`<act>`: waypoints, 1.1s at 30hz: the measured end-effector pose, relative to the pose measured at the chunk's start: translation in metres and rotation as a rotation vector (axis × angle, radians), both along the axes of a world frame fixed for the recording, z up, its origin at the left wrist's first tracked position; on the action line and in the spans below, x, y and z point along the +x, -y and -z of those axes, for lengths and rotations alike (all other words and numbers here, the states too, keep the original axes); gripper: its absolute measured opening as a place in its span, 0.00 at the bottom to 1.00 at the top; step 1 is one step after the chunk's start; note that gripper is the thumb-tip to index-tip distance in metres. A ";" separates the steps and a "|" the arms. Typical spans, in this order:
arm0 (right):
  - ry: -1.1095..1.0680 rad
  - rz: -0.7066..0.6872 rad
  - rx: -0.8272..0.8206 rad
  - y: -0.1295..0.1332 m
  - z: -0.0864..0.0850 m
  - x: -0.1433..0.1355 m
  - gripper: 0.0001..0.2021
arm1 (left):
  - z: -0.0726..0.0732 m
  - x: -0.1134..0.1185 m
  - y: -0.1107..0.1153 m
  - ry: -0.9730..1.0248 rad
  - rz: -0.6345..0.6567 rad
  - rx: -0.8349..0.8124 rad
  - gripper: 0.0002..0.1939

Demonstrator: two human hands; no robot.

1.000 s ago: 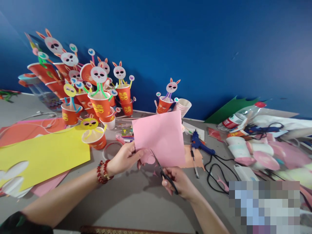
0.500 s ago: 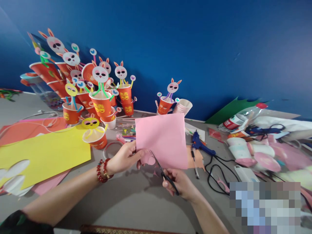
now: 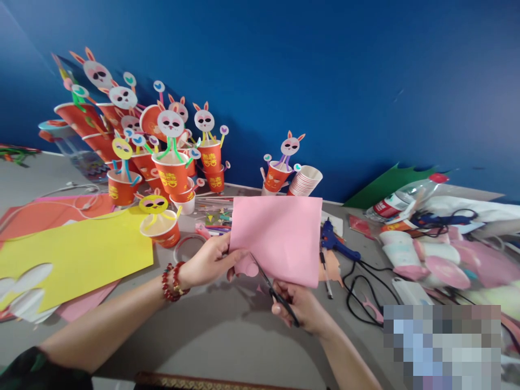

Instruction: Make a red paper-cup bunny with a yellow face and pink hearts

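A pink paper sheet (image 3: 280,233) is held up above the grey table, its lower left part partly cut into a rounded piece. My left hand (image 3: 213,260), with red bead bracelets at the wrist, pinches the sheet's lower left edge between thumb and fingers. Black scissors (image 3: 280,298) are in my right hand (image 3: 298,309), their blades against the paper beside the rounded piece. The fingers of my right hand are wrapped round the handles. A small pink scrap lies on the table below the blades.
Red cups with rabbit faces (image 3: 168,173) crowd the back left. Yellow paper (image 3: 101,238) lies at left. Right of the sheet are a blue glue gun (image 3: 339,241) with black cable, a pen (image 3: 326,276), a bottle (image 3: 400,197) and pink-white cups (image 3: 396,249).
The pink sheet has turned and shifted slightly to the right, its top edge a little lower. Both hands keep their hold in nearly the same places.
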State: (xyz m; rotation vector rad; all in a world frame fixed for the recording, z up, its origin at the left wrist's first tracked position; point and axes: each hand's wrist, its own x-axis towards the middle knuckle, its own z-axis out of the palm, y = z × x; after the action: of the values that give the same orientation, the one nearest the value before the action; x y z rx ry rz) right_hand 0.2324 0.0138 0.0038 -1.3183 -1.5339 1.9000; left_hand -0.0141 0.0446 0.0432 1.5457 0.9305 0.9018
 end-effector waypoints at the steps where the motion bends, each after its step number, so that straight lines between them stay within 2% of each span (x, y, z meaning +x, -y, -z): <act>1: 0.008 -0.005 0.004 0.000 -0.001 0.000 0.23 | 0.000 0.000 0.000 -0.009 -0.002 -0.004 0.14; 14: -0.014 -0.031 0.013 0.001 0.017 0.007 0.22 | 0.001 -0.003 -0.002 -0.049 0.000 0.001 0.13; 23: -0.039 -0.035 0.020 0.000 0.018 0.008 0.25 | -0.001 -0.003 -0.004 -0.018 0.027 0.015 0.12; 33: -0.043 -0.009 0.009 0.002 0.019 0.008 0.23 | 0.003 -0.002 -0.006 -0.014 0.007 0.011 0.13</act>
State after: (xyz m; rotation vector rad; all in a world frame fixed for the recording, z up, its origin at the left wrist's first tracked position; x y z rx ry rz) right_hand 0.2406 0.0120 -0.0156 -1.2611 -1.5277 1.9120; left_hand -0.0159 0.0506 0.0400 1.5651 0.9308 0.8935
